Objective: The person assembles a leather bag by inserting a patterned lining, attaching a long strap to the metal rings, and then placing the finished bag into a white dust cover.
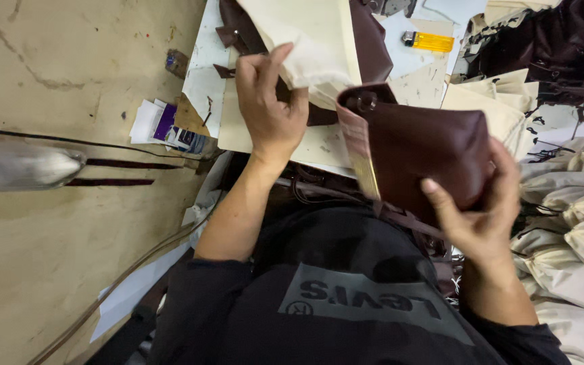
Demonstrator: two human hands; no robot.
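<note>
My left hand [270, 101] pinches the edge of a cream cloth bag [305, 40] that lies over the worktable. My right hand [481, 216] grips a dark maroon leather pouch [420, 149] from below and holds it up above my lap. The pouch has a round metal snap near its top left corner and a gold-coloured edge along its left side. The cloth touches the pouch's top corner. Both forearms reach out from black sleeves.
A yellow lighter [428, 42] lies on the white board [204, 74] at the top. More maroon leather pieces [562, 47] sit top right. Several cream cloth bags [576, 203] pile up on the right. Paper scraps [160, 125] lie left of the board, and a metal tube [21, 165] juts in from the left.
</note>
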